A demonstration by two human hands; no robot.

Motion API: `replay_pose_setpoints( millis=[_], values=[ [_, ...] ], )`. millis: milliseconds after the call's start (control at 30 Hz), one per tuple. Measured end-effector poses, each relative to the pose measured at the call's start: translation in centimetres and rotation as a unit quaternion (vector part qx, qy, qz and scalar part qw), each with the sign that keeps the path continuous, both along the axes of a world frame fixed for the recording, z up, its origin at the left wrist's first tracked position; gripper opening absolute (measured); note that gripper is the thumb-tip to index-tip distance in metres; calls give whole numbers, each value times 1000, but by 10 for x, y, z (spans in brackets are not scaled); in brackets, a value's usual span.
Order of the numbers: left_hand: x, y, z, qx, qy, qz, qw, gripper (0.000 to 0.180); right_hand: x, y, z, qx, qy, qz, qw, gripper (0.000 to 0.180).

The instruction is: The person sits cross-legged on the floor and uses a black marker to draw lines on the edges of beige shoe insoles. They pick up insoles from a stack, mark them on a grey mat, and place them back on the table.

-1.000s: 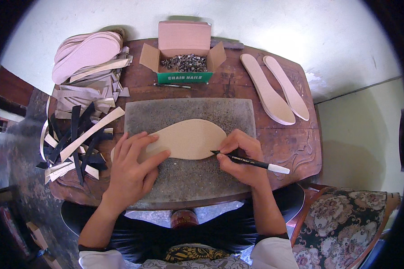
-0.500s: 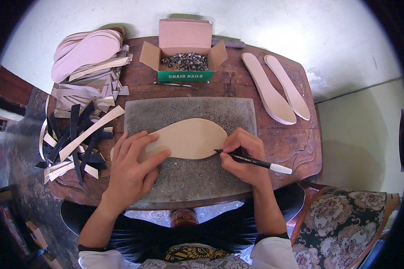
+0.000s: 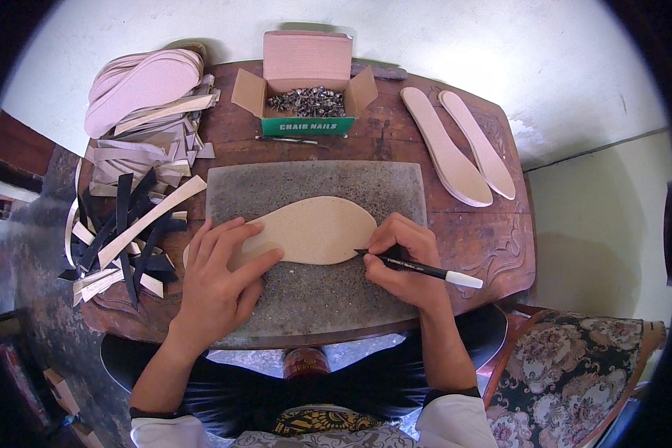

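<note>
Right hand holds a slim black marker with a white end at the edge of a flat beige sole-shaped piece

The right hand [image 3: 411, 239], right of the frame's centre, grips the marker [image 3: 422, 269] between thumb and fingers, its white end slanting toward the lower right. The dark tip is at the lower right edge of the sole-shaped piece [image 3: 325, 230]; whether it touches cannot be told. The left hand [image 3: 220, 269], left of centre, lies palm down with fingers spread over the narrower left part of this piece, thumb and fingertips resting on it.

The piece lies flat in the middle of the frame on a rectangular grey speckled slab [image 3: 313, 306], which sits on a dark brown, carved wooden surface [image 3: 470, 246].

Beside the slab, at the left of the frame, is a tangle of black and cream strips [image 3: 153, 222]. Above it are greyish-beige strips [image 3: 138, 157] and, at the upper left, a stack of pinkish-beige sole shapes [image 3: 145, 89].

At the upper centre stands an open green cardboard box [image 3: 306, 127] filled with small metal nails [image 3: 306, 102], a thin dark rod [image 3: 287, 140] just below it. Two long beige sole shapes [image 3: 448, 149] lie side by side at the upper right.
</note>
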State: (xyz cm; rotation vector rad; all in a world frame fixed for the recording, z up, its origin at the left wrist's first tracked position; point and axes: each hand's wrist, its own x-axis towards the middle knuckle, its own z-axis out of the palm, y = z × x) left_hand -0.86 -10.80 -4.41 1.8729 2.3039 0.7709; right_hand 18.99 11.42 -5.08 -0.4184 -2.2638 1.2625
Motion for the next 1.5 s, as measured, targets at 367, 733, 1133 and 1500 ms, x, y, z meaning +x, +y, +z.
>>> replay_pose_setpoints(
  millis=[367, 733, 1133, 1500],
  values=[
    [1, 0, 0, 5, -8, 3, 1000, 49, -1, -2, 0, 1, -14, -5, 1000, 19],
    [1, 1, 0, 10, -13, 3, 1000, 48, -2, -2, 1, 3, -12, -4, 1000, 18],
    [1, 1, 2, 6, -17, 5, 1000, 50, -1, -2, 1, -9, -19, -3, 1000, 18],
    [-1, 1, -2, 21, -20, 20, 999, 44, 9, -3, 9, -241, 74, -71, 965, 8]
  ],
)
